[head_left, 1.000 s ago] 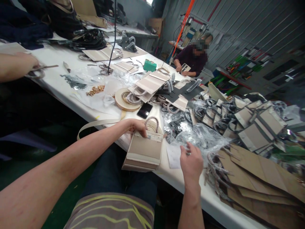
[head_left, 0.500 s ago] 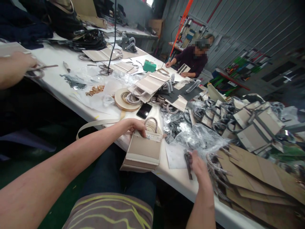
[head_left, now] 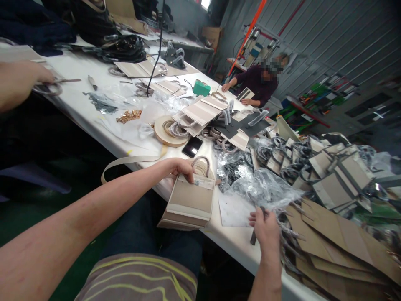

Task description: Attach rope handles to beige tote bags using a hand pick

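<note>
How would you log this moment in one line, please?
left hand: holding bag | right hand: holding dark object | phone: on table

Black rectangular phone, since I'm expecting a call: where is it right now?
In the head view, the black rectangular phone lies on the white table just left of centre, beside the round beige tape roll and beyond the beige handbag.

This looks like a bag workshop, with heaped beige bags [head_left: 332, 187], a roll of tape [head_left: 159, 132] and loose gold-coloured bits [head_left: 129, 116] spread over a long white surface [head_left: 73, 90], a co-worker [head_left: 263, 85] busy across it, and machines [head_left: 327, 90] standing by a ribbed metal wall [head_left: 338, 35].
</note>
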Motion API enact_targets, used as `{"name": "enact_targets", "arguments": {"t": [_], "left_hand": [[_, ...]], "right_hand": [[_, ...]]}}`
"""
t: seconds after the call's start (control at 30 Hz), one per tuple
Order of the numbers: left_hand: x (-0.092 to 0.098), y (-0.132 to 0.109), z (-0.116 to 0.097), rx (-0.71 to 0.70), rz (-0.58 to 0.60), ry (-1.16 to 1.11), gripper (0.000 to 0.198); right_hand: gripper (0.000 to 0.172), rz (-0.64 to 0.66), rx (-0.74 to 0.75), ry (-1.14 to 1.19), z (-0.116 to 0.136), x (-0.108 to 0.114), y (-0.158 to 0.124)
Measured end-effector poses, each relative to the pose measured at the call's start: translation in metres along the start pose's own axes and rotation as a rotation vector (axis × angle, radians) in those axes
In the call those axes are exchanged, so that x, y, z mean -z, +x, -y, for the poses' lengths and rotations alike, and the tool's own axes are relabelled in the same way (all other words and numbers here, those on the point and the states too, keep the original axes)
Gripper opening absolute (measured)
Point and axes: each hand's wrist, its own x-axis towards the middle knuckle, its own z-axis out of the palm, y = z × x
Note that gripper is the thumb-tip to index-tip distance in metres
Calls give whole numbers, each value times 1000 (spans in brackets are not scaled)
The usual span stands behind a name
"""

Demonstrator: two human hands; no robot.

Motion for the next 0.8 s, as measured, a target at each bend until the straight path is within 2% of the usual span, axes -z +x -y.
{"name": "enact_targets", "arguments": {"t": [0.1, 0.13, 0.2, 0.3, 0.37, 0.43, 0.6, 0.7, 0.8], "left_hand": [[1, 1, 0, 18, 33, -4, 60], [1, 1, 0, 23, 39, -9, 59], [1, 0, 0, 31, 48, -11, 57], [1, -1, 0, 29, 80, 7, 52], [1, -2, 0, 23, 93, 8, 52], [0, -2, 1, 18, 79, -6, 53], [-1, -1, 2, 11, 38, -35, 55], [-2, -1, 3, -51, 47, -56, 51], [-3, -2, 3, -114, 49, -80, 46]], "right_hand": [[44, -185, 75, 515, 34, 18, -21], [43, -206, 115, 661, 50, 20, -28], [48, -137, 156, 882, 84, 16, -40], [59, 124, 134, 1070, 132, -12, -50], [63, 289, 134, 1122, 158, -39, -52], [68, 336, 198, 1133, 180, -67, -54], [74, 192, 362, 1161, 211, -122, -62], [74, 158, 377, 1138, 212, -141, -63], [73, 145, 368, 1100, 207, -152, -64]]}}
